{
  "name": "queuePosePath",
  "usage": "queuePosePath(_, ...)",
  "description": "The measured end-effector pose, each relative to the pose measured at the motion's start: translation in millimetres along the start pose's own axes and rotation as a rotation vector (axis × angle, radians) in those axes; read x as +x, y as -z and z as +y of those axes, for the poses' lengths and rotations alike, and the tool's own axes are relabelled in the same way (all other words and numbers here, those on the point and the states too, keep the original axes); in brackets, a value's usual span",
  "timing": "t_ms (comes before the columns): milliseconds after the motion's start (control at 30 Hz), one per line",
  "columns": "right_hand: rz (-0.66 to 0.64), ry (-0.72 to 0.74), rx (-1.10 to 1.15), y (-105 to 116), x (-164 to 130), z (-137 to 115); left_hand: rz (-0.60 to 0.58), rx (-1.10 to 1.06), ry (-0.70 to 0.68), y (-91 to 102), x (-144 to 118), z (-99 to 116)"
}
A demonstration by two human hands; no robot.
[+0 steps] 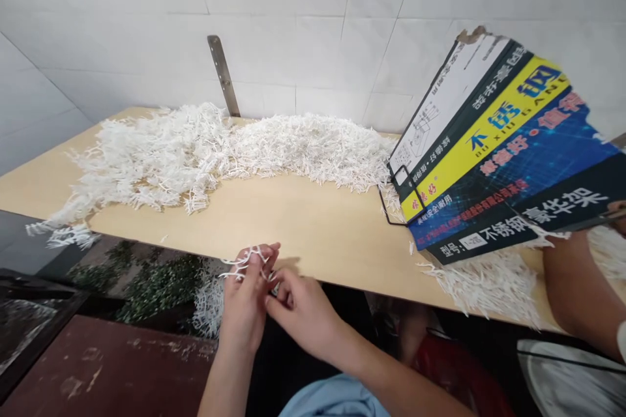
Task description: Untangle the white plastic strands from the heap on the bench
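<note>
Directly before me, my left hand (247, 296) pinched a white plastic strip (244, 260) at the table (303, 221) edge, long axis running left-right. My right hand (300, 313), fingers curled, touched its right end; the loose pile (220, 146) lay beyond.

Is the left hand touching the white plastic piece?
Touching. The head view shows the left hand pinching the white piece at its fingertips, with the right hand close beside it.

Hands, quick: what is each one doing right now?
Left hand: closed on a white plastic strip.
Right hand: fingers curled, pinching at the same strip.
</note>
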State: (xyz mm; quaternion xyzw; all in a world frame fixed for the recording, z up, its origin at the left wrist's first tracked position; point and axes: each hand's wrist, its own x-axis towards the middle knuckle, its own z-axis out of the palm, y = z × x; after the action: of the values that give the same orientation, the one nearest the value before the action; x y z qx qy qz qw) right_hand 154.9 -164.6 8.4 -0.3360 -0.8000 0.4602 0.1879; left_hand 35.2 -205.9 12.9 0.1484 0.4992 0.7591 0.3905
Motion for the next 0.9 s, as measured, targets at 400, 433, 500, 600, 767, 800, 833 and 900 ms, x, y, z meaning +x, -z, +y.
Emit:
queuePosePath(400, 0.06, 0.184, 0.113, 25, 6, 23, -0.357, 0.365, -0.169, -23.1, -10, 2)
queuePosePath(433, 0.03, 0.176, 0.134, 25, 7, 22, -0.335, 0.365, -0.143, -21.7, -9, 2)
queuePosePath(500, 0.017, 0.123, 0.251, 24, 7, 22, -0.286, 0.328, -0.093, -18.5, -11, -1)
queuePosePath(600, 0.178, 0.023, 0.495, 26, 5, 23, -0.169, 0.086, -0.166, -14.1, -21, -5)
queuePosePath(767, 0.491, 0.245, 0.35, 42, -5, 18, 0.006, -0.201, -0.275, -12.5, -49, -16)
queuePosePath(800, 0.505, 0.336, 0.243, 46, -8, 17, -0.03, -0.18, -0.189, -13.5, -52, -20)
queuePosePath(833, 0.495, 0.434, 0.13, 49, -11, 16, -0.07, -0.16, -0.074, -14.8, -53, -24)
queuePosePath(900, 0.443, 0.606, -0.081, 52, -16, 17, -0.117, -0.152, 0.157, -17.6, -52, -30)
